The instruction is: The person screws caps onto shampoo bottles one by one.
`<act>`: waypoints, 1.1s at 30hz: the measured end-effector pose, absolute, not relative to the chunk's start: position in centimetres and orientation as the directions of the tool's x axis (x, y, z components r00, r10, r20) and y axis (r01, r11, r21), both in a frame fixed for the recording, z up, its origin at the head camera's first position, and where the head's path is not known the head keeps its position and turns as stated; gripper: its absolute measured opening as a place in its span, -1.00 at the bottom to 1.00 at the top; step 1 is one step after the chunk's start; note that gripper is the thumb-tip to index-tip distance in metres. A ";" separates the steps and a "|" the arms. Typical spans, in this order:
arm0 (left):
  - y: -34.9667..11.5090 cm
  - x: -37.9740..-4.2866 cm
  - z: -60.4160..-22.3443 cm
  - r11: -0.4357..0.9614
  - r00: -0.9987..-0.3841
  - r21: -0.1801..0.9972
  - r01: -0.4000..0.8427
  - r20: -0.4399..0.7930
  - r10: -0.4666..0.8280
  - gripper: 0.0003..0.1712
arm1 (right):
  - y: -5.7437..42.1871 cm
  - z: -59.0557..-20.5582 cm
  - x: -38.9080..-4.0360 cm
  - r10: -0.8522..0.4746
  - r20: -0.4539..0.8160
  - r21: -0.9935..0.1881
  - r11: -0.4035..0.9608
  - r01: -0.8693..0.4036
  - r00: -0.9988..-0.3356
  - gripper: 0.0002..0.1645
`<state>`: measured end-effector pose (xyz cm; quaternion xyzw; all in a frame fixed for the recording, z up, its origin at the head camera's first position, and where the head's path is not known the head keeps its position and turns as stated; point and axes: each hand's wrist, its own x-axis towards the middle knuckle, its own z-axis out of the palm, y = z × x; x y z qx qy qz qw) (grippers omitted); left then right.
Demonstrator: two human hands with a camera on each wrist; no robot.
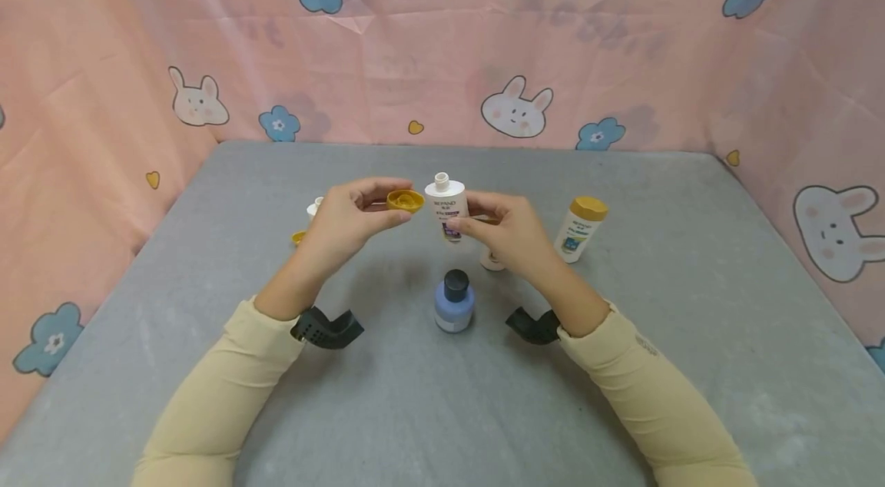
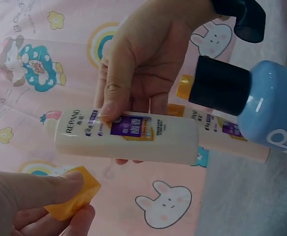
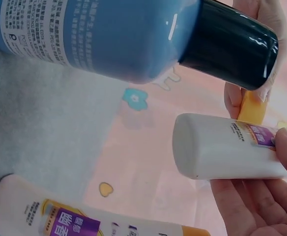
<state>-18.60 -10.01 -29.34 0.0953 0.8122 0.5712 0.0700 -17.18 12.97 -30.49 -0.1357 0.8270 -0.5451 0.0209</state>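
Your left grip [image 1: 343, 216] pinches a yellow plastic cap [image 1: 405, 200]; your right grip [image 1: 510, 232] holds the white, flattened plastic bottle [image 1: 442, 201] near-upright, beside it. Likely light, slick; grasp mid-body, broad faces.

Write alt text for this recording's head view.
A person's right hand holds an uncapped white plastic bottle beside a yellow plastic cap in the left hand. On the grey table stand a round blue black-capped bottle and a yellow-capped white bottle.
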 end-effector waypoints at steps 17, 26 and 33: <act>-9.8 -18.8 -29.1 0.213 -0.961 0.970 0.116 0.055 0.272 -0.56 | 13.3 -30.5 -16.3 -0.215 0.123 -0.871 0.445 -0.209 -0.969 -0.63; -9.8 -18.8 -29.1 0.210 -0.962 0.973 0.101 0.041 0.270 -0.52 | 13.5 -30.5 -16.0 -0.250 0.091 -0.866 0.458 -0.201 -0.964 -0.63; -10.0 -19.0 -29.2 0.194 -0.965 0.976 0.103 0.051 0.256 -0.58 | 13.4 -30.3 -15.9 -0.297 0.102 -0.843 0.481 -0.241 -0.949 -0.61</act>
